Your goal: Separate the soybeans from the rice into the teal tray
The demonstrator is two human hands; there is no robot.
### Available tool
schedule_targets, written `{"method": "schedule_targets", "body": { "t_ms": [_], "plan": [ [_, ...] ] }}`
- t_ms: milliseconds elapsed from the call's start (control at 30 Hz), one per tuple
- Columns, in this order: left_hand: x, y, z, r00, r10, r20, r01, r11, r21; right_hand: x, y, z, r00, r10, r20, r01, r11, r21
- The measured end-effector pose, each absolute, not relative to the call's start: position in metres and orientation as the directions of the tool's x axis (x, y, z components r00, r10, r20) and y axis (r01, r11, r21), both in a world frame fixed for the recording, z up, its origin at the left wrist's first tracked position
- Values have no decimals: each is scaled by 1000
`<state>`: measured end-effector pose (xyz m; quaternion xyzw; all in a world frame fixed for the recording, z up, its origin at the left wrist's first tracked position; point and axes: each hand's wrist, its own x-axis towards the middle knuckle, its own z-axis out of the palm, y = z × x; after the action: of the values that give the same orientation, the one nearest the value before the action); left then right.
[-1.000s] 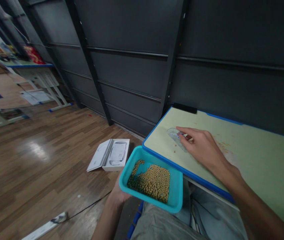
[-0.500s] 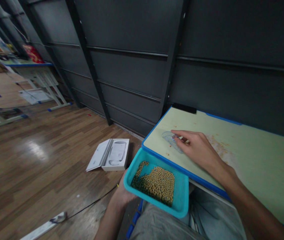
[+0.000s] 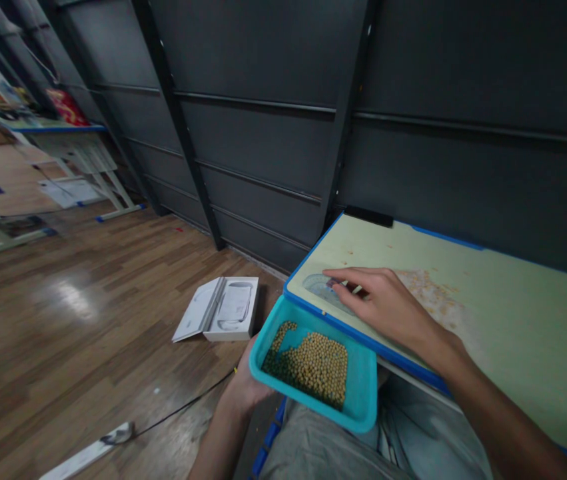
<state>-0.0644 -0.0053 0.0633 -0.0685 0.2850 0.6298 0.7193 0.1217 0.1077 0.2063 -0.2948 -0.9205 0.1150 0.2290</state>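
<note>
My left hand (image 3: 246, 390) grips the near left corner of a turquoise tray (image 3: 363, 390), holding it below the desk's blue edge, over my lap. A heap of tan beans (image 3: 313, 367) lies in the tray. My right hand (image 3: 386, 303) rests on the pale green desk (image 3: 513, 320), fingers pressed on a clear plastic ruler-like piece (image 3: 320, 290) close to the desk's left edge. Scattered crumbs and beans (image 3: 433, 293) lie on the desk behind the hand.
An open white box (image 3: 223, 310) lies on the wooden floor to the left. A cable and a white strip (image 3: 88, 453) cross the floor near me. Dark metal shelving (image 3: 273, 133) backs the desk. Other desks (image 3: 58, 140) stand far left.
My right hand has slid the clear piece leftward, toward the desk's edge. The tray shifted slightly right and closer under the edge, then stayed.
</note>
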Motion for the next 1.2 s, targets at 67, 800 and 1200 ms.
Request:
{"method": "schedule_targets", "body": {
  "t_ms": [67,800,1200],
  "plan": [
    [-65,-5,60,85,868,-489,-944,227,238,119,113,206,-707,594,384,514,804,-299],
    [-65,-8,51,149,897,-416,-925,275,263,127,187,209,-614,698,369,713,691,-121],
    [-66,-8,50,146,904,-401,-875,307,375,116,171,214,-689,644,332,613,762,-207]
  ]
}}
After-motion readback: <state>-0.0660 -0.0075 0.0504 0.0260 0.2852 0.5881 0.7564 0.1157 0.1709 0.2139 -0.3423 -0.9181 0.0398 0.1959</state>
